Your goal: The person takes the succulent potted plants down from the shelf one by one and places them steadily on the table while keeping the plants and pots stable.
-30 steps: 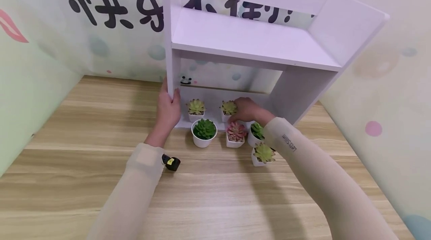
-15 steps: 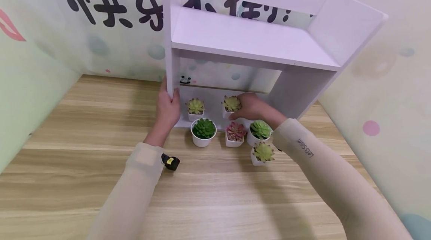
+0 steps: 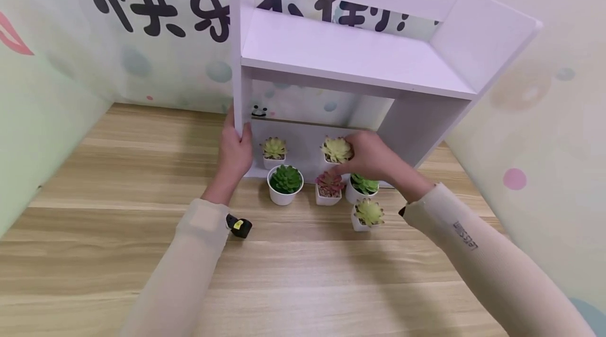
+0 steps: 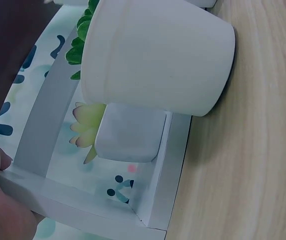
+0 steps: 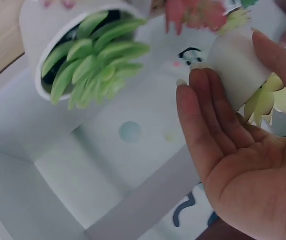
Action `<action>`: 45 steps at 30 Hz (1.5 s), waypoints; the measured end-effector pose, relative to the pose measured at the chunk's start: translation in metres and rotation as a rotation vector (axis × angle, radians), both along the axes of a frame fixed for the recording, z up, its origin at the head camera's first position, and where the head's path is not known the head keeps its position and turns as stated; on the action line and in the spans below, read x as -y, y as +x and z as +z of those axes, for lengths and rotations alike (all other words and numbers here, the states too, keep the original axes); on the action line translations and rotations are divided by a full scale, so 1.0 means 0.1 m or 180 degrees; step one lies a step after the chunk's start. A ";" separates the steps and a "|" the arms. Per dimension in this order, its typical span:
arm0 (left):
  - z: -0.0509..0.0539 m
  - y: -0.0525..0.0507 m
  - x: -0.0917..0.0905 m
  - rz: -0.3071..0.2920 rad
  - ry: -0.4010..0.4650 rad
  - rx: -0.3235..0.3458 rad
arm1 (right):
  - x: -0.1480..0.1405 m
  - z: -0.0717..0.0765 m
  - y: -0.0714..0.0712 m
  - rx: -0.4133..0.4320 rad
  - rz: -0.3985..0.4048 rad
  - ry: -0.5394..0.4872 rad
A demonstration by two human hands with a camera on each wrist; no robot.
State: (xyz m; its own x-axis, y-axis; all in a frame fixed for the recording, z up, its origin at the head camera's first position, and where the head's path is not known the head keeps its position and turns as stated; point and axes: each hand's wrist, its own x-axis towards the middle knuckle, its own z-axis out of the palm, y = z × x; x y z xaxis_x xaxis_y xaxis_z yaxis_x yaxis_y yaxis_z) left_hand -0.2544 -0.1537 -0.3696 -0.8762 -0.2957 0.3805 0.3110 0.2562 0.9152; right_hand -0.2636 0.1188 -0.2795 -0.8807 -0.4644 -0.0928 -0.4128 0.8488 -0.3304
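Observation:
My left hand [image 3: 235,152] grips the front edge of the left side panel [image 3: 238,90] of a white two-tier shelf. Its thumb lies on the inner face. My right hand [image 3: 371,155] holds a pale green potted succulent [image 3: 337,149] by its white square pot. In the right wrist view that pot [image 5: 239,65] sits between thumb and fingers, tilted in the image. Left of it, a similar light green succulent [image 3: 274,149] stands on the bottom board. A pink succulent [image 3: 329,185] and a bright green one [image 3: 364,184] are just below my right hand.
A dark green succulent [image 3: 286,183] in a round white pot stands at the shelf's front, and another pale one [image 3: 368,215] stands nearer me on the wooden table [image 3: 293,284]. Walls [image 3: 558,132] enclose the table. The middle shelf board [image 3: 350,58] overhangs the pots.
My right hand has carried the pale succulent to the right and slightly up, off its former spot on the bottom board. The left hand keeps its hold on the panel.

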 end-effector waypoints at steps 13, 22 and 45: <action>-0.01 -0.01 -0.02 -0.0037 0.0013 0.0020 | -0.11 -0.08 0.53 0.0213 -0.0058 -0.0041; -0.01 -0.01 -0.02 -0.0018 0.0018 0.0116 | -0.15 -0.32 0.71 -0.0007 0.0016 0.0024; -0.02 -0.01 0.00 0.0014 0.0043 0.0106 | 0.00 -0.74 0.92 0.0488 -0.0504 -0.0102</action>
State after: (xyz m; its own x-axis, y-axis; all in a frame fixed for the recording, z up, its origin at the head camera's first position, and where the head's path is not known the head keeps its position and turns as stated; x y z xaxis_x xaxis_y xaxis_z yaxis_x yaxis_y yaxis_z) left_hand -0.2554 -0.1538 -0.3717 -0.8870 -0.3045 0.3471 0.2792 0.2451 0.9284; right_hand -0.1715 0.1187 -0.3532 -0.9196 -0.3264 -0.2187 -0.2181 0.8870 -0.4069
